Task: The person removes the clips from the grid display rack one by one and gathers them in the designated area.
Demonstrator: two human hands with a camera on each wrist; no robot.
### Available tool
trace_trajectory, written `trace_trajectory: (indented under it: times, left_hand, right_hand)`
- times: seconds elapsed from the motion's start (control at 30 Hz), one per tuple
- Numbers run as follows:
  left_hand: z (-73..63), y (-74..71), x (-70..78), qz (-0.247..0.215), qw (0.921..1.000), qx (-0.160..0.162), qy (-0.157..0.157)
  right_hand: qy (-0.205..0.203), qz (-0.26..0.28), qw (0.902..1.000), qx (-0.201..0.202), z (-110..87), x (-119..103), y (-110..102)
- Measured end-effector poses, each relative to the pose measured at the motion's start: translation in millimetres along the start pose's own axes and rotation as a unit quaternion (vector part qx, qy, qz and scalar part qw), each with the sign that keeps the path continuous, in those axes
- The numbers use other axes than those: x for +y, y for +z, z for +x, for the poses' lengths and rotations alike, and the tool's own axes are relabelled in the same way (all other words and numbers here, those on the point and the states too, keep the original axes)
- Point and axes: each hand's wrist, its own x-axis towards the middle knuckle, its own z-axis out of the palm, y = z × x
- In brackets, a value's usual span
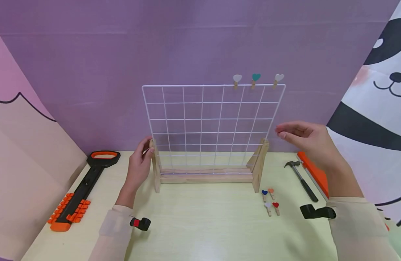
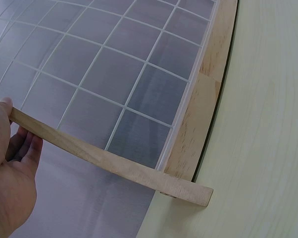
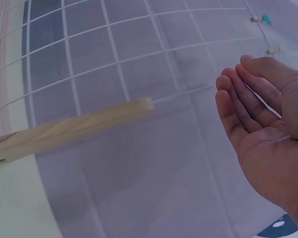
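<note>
A white wire grid panel [image 1: 201, 102] stands upright in a wooden stand [image 1: 207, 178]. Clipped along its top right edge are mini clothespins with hearts: white [image 1: 237, 78], teal [image 1: 256, 77] and white [image 1: 279, 77]. My left hand [image 1: 139, 166] pinches the upper end of the stand's left upright [image 2: 104, 157], thumb on one side and fingers on the other. Off to the right of the grid, my right hand [image 1: 312, 145] hovers with nothing in it, apart from the right upright [image 3: 89, 124]. Its fingers are relaxed and slightly bent.
Several loose heart clothespins, among them a red one [image 1: 275, 205], lie in front of the stand's right foot. Farther right lie a hammer [image 1: 305, 185] and an orange item [image 1: 319, 179], partly hidden by my arm. A long black-and-orange tool [image 1: 92, 177] lies at the left.
</note>
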Motion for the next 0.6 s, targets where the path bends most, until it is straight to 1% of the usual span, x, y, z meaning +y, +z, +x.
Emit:
trace_trajectory:
  times: [0.13,0.23,0.33,0.43,0.6]
  left_hand:
    - [1.2,0.3,0.0,-0.001,1.0,-0.001,-0.002]
    - [1.8,1.2,-0.1,0.003,1.0,-0.003,-0.005]
    - [1.7,1.4,-0.1,0.006,1.0,-0.005,-0.006]
    - [0.8,0.9,0.5,0.007,1.0,-0.004,-0.003]
    - [0.6,-0.1,0.6,0.01,0.9999,-0.001,0.0]
  right_hand:
    - [-0.002,0.0,0.9999,0.012,10.3,-16.7,-3.9]
    - [-0.001,-0.01,0.9997,0.022,16.0,-28.6,-6.6]
    - [-0.01,-0.013,0.9996,0.024,22.5,-41.2,-9.5]
    - [-0.025,0.004,0.9994,0.025,29.5,-54.6,-11.3]
    - [-0.058,0.054,0.9965,0.024,38.4,-73.6,-11.0]
